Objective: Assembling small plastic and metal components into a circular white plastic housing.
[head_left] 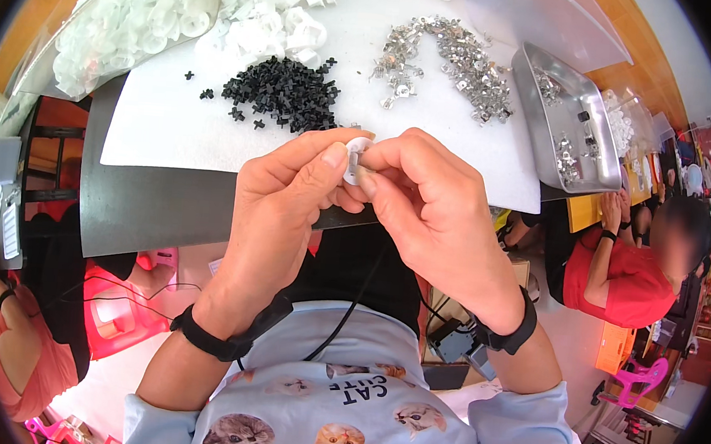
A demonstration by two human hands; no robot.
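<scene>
In front of my chest, over the table's near edge, my left hand (287, 187) pinches a small round white plastic part (356, 162) between thumb and fingers. My right hand (428, 203) meets it from the other side, thumb and forefinger closed at the part's face. Whether a tiny metal piece sits between those right fingertips is hidden. Just beyond my hands lies a heap of small black cross-shaped pieces (286, 93). Farther right is a loose pile of small silver metal clips (476, 73). White plastic parts (274, 32) are piled behind the black ones.
A clear bag of white parts (150, 18) fills the far left. At the right stands a metal tray (573, 168) with some clips inside. White foam sheeting (175, 128) covers the dark table (156, 215). People sit at both sides, one in a red shirt (618, 280); a pink stool (119, 312) stands left.
</scene>
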